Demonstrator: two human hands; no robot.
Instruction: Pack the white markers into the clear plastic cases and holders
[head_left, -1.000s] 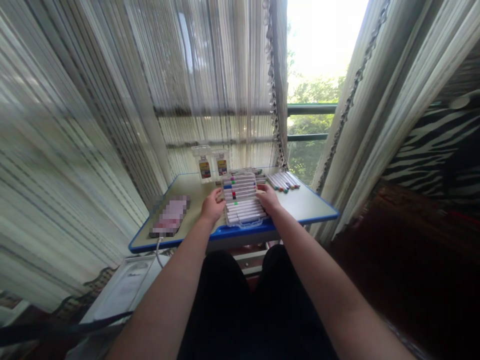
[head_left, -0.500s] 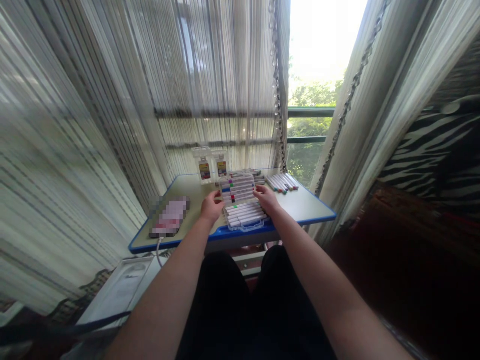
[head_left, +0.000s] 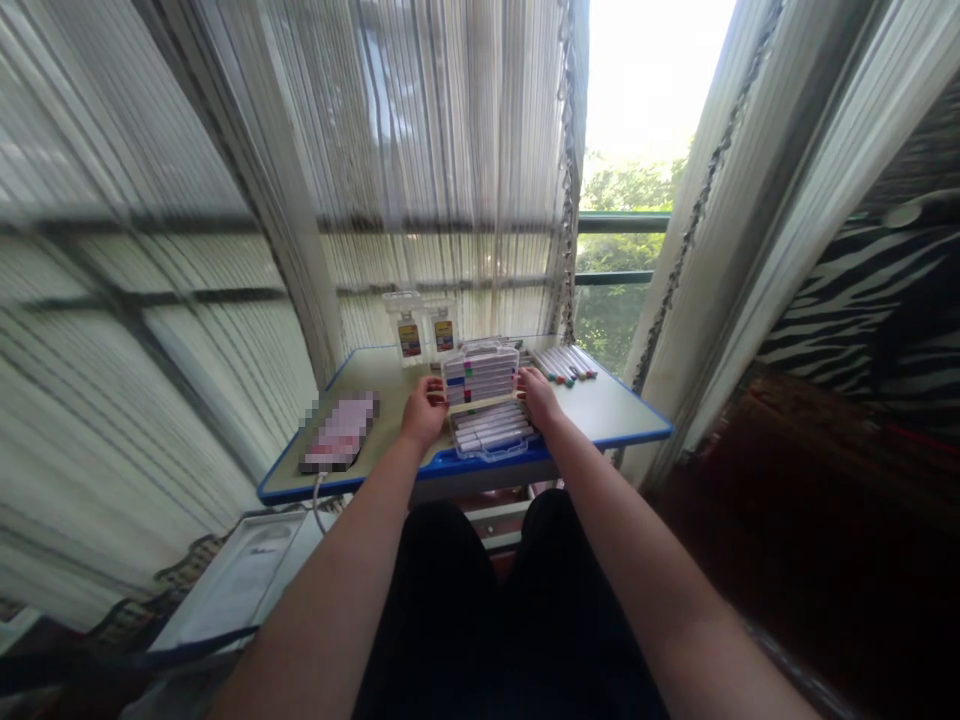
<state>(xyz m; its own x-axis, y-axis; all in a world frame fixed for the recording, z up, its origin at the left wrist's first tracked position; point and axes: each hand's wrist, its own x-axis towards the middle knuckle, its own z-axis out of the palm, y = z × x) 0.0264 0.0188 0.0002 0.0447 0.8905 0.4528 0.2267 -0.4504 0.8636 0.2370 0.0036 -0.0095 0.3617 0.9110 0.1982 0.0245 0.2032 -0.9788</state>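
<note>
A clear plastic marker case (head_left: 491, 425) lies at the front edge of a small blue-rimmed table (head_left: 615, 410). Its far half (head_left: 481, 375), filled with white markers with coloured bands, stands tilted up from the near half. My left hand (head_left: 424, 410) grips the raised half's left side. On its right side, my right hand (head_left: 536, 395) is closed round the edge. Both hands have red nails.
Several loose markers (head_left: 566, 362) lie at the table's back right. Two clear packets (head_left: 424, 328) stand at the back. A blurred pink phone (head_left: 339, 433) with a cable lies at the left. Striped curtains and a window railing close in behind; a white tray (head_left: 247, 575) sits lower left.
The far half of the case has swung up from lying flat to standing tilted, with both hands holding its sides. The view shifted slightly.
</note>
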